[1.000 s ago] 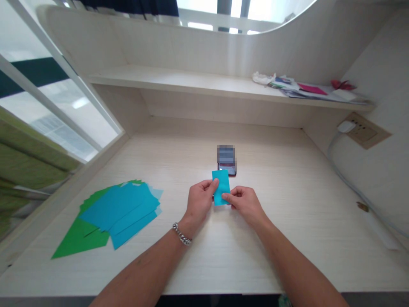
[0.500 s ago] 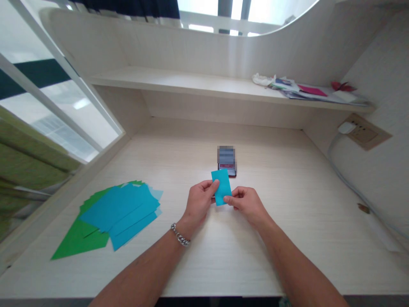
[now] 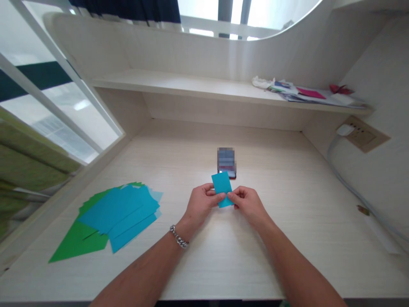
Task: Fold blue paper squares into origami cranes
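Left hand and right hand both pinch a small blue paper. Just beyond lies a blurred slab, probably a phone

Blue paper rectangle, slightly tilted, folding unclear

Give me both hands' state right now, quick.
Left hand: closed on the small blue paper, thumb on its face near the lower part.
Right hand: closed on the same paper, pinching its lower right side.
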Action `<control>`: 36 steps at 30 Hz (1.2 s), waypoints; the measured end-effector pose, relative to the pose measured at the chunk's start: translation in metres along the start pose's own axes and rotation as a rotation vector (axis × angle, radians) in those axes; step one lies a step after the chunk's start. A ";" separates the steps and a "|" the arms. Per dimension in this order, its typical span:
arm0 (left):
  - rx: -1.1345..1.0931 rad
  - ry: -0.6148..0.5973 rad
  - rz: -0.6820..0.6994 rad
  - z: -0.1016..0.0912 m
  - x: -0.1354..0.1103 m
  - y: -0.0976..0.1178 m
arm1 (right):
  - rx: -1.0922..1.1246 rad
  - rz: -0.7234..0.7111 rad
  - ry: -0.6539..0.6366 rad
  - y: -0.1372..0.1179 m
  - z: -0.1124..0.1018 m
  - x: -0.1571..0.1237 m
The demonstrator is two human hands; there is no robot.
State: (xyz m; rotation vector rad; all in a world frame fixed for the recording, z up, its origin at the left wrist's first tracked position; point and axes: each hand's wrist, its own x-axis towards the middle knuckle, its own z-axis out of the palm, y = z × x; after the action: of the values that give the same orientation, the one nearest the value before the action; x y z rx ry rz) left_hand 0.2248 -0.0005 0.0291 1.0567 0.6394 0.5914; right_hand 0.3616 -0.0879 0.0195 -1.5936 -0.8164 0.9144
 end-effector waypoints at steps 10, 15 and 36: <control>-0.013 0.043 -0.052 0.002 0.000 0.003 | -0.001 -0.061 -0.011 -0.002 0.000 0.000; 0.036 0.077 -0.036 0.001 0.001 0.000 | 0.033 -0.045 -0.064 0.001 0.000 0.002; 0.340 0.312 0.245 -0.017 0.011 0.008 | -0.097 -0.014 -0.071 -0.011 -0.007 -0.002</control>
State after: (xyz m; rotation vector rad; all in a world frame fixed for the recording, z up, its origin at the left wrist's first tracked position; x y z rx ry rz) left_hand 0.2188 0.0205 0.0284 1.3872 0.9124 0.8931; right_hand 0.3669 -0.0907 0.0314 -1.6446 -0.9331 0.9373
